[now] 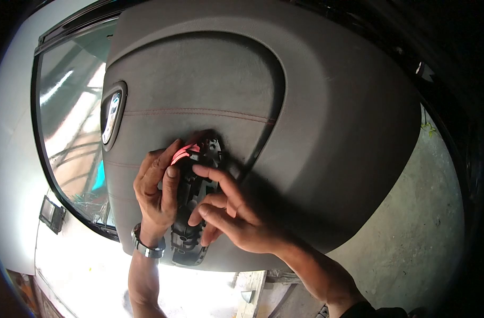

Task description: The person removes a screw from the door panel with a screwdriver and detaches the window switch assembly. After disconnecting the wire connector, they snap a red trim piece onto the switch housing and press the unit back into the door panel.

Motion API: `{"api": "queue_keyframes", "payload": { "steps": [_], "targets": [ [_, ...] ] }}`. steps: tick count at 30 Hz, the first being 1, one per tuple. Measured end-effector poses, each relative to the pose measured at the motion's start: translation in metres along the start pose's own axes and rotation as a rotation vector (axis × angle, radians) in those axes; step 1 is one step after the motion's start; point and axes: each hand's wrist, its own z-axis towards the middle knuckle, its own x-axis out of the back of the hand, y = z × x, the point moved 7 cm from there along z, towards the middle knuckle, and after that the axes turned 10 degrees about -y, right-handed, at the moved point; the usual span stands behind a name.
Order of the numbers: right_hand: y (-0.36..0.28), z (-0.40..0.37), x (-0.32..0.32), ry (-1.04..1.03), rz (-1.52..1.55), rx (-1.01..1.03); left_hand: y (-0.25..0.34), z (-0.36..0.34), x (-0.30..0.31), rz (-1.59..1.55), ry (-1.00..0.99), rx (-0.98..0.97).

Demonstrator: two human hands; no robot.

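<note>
A grey car door panel [199,74] with red stitching fills the middle of the view. At its lower part sits a long black plastic armrest frame [184,241], with ribs and cut-outs. My left hand [156,186], a metal-banded watch [146,245] on its wrist, pinches a glossy red strip [185,152] between thumb and fingers at the frame's upper end. My right hand [242,220] is on the frame's right side, fingers apart, the index finger reaching toward the red strip. Both hands partly hide the frame's middle.
Left of the stitching is a chrome inner door handle [113,117]. Beyond it lies the window glass [67,122] in its black surround. A small black boxy object [52,214] is at the lower left. Concrete floor [411,217] shows at the right, wooden boards [252,293] below.
</note>
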Motion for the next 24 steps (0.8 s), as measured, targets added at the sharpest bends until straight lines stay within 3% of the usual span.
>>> {"api": "queue_keyframes", "payload": {
  "steps": [6, 24],
  "targets": [
    [-0.002, -0.003, -0.003, 0.051, -0.069, 0.097, 0.001, -0.001, 0.000, 0.011, 0.007, 0.001],
    [-0.016, -0.011, 0.005, 0.026, -0.030, 0.017, -0.002, -0.002, 0.006, 0.034, -0.021, 0.026]
  ]
}}
